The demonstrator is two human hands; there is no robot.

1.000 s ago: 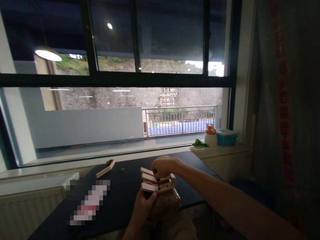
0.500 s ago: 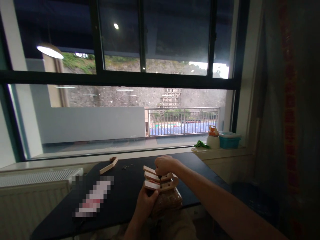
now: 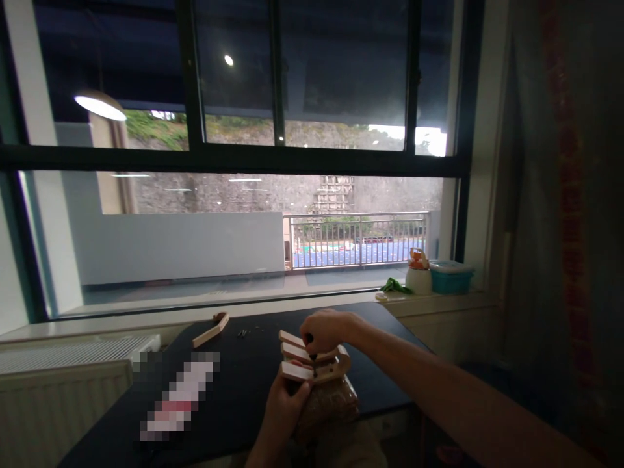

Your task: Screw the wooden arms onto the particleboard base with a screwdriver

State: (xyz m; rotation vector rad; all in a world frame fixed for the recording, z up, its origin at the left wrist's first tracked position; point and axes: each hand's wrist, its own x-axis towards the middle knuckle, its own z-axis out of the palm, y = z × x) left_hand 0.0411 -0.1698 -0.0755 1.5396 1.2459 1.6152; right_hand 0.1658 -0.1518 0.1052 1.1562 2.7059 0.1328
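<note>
My left hand (image 3: 286,400) is closed on the near end of a pale wooden assembly (image 3: 296,371), thumb on its lower edge. The assembly has several slats side by side, with a curved piece at the right. Above it my right hand (image 3: 329,327) is a fist around a dark-handled screwdriver (image 3: 312,339), mostly hidden by the fingers. The tool points down at dark screws (image 3: 314,370) in the wood; whether its tip touches one I cannot tell. Beneath the wood is a brown, shiny plastic-wrapped bundle (image 3: 330,400).
On the black table (image 3: 244,383) lie an angled wooden piece (image 3: 210,330), a few small screws (image 3: 242,333) and a pixelated pinkish-white item (image 3: 180,396). A radiator (image 3: 63,383) stands at left. A white jug (image 3: 418,280) and teal box (image 3: 451,279) stand on the windowsill.
The view has tilted up slightly, so everything sits a little lower. My right fist has turned a little and more of the dark handle shows. My left hand keeps its hold.
</note>
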